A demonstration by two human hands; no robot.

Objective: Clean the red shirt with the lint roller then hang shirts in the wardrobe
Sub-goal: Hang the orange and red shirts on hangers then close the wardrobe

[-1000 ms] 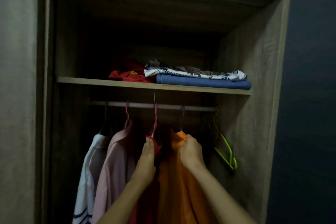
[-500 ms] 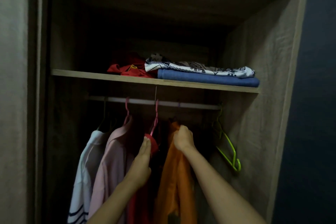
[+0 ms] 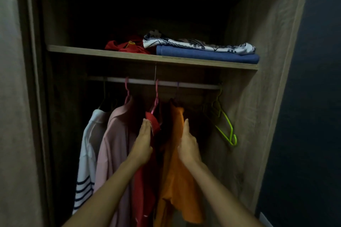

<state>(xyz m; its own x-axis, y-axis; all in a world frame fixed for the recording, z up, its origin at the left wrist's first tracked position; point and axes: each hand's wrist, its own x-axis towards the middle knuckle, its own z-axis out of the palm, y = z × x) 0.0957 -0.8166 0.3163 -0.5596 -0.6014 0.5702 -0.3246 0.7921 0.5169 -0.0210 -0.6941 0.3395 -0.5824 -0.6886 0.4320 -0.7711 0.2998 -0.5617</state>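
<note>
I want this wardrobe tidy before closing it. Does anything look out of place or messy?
Yes: a red garment lies crumpled on the shelf, beside neatly folded blue cloth. A bare green hanger hangs tilted at the rail's right end.

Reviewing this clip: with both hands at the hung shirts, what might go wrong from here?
1. The left hand presses straight fingers against the red shirt at its collar; a push might slip it off its pink hanger.
2. The right hand lies against the orange shirt, which hangs bunched and may crease.
</note>
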